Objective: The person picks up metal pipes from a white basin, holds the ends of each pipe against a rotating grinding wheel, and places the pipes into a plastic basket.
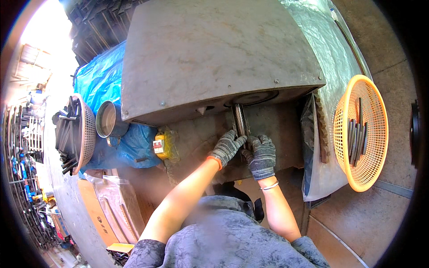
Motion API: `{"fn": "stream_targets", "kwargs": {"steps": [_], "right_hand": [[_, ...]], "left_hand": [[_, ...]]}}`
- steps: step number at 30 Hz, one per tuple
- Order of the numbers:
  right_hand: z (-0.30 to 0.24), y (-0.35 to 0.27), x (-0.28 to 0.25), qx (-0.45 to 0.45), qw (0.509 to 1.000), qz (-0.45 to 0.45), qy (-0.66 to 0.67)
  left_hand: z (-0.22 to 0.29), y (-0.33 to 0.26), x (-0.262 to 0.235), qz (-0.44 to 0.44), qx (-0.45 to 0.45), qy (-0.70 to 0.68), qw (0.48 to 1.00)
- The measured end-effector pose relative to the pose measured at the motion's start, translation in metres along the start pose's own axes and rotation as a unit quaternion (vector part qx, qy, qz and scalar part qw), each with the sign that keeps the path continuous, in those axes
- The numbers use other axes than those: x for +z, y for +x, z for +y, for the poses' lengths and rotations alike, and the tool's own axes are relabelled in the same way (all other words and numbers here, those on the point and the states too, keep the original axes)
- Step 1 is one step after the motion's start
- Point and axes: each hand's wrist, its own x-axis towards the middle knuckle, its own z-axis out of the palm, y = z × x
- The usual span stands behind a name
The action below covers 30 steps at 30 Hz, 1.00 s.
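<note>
Metal tube: the shiny, dark-streaked tube point(240, 119) juts toward the person from under the front edge of a grey metal housing point(214, 49), just below a dark round disc point(261, 97); its far end is hidden.
Left hand: the gloved left hand point(228, 145) is closed on the tube's near end, fingertips on its left side.
Right hand: the gloved right hand point(260, 154) is bent beside the same end; its palm is turned away, so I cannot tell whether it grips.
Knit gloves: if the disc turns, which I cannot judge here, loose yarn could snag and pull fingers inward.
Wrist band: the band point(270, 186) on the right wrist might catch likewise.
Grip: smooth metal could slip or twist if the hold loosens or pressure is uneven.
Orange basket: dark tube pieces point(358, 138) lie in this plastic basket point(380, 152), well right; an elbow knock might spill them.
</note>
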Motion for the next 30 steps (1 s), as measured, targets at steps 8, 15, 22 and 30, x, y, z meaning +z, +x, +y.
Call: {"fn": "stream_targets", "kwargs": {"steps": [8, 15, 22, 30], "right_hand": [[0.010, 0.006, -0.002, 0.024, 0.998, -0.050, 0.020], [0.013, 0.005, -0.001, 0.012, 0.996, -0.080, -0.030], [0.013, 0.006, 0.001, 0.021, 0.994, -0.101, -0.037], [0.014, 0.008, 0.002, 0.046, 0.990, -0.132, -0.031]], "left_hand": [[-0.027, 0.014, 0.013, 0.051, 0.065, -0.010, 0.997], [-0.002, 0.000, 0.006, 0.033, 0.048, -0.051, 0.997], [0.000, 0.001, 0.000, 0.002, 0.016, -0.051, 0.999], [0.003, -0.001, 0.000, 0.019, 0.015, -0.029, 0.999]]}}
